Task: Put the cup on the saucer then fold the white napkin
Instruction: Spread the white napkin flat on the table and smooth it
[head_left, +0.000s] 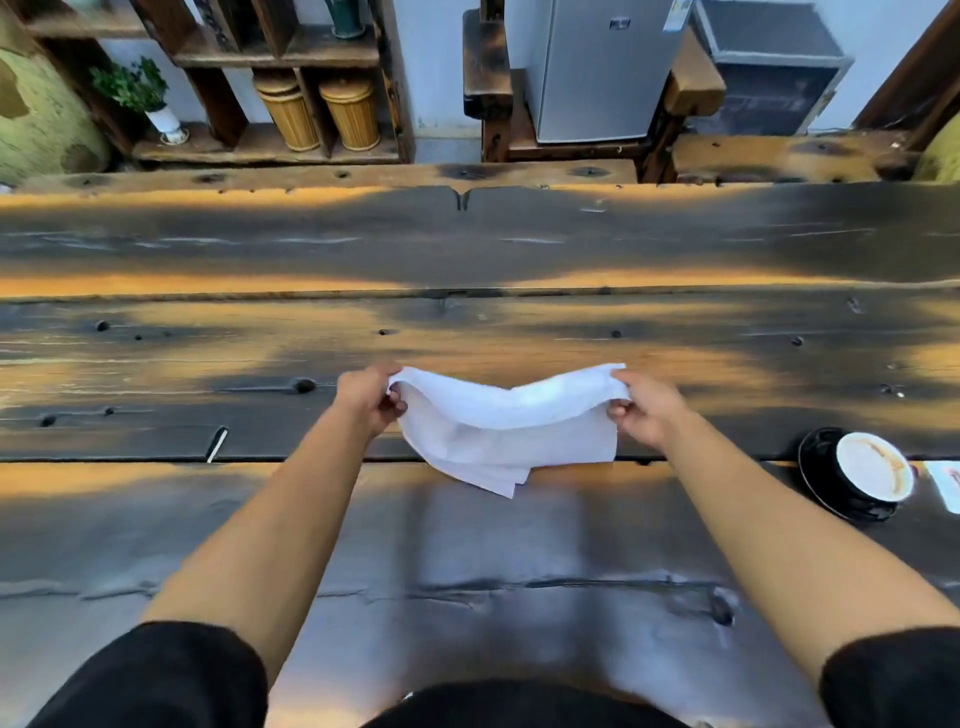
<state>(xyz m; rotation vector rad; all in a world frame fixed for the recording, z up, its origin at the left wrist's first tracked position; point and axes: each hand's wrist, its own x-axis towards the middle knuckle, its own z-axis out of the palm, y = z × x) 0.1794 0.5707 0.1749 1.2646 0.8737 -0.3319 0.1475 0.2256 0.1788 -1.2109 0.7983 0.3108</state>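
Sagging between pinching left hand (371, 397) and right hand (647, 410), a creased, doubled-over white napkin (506, 431).

Left hand (370, 396) and right hand (645, 408) pinch the white napkin (506, 428) above the table (467, 571).

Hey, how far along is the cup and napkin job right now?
Done: the cup already sits on the black saucer at the table's right side. In hand: the left hand and right hand each pinch a top corner of the white napkin, lifted with its lower edge drooping to the table. Left: finishing the fold and laying it flat.
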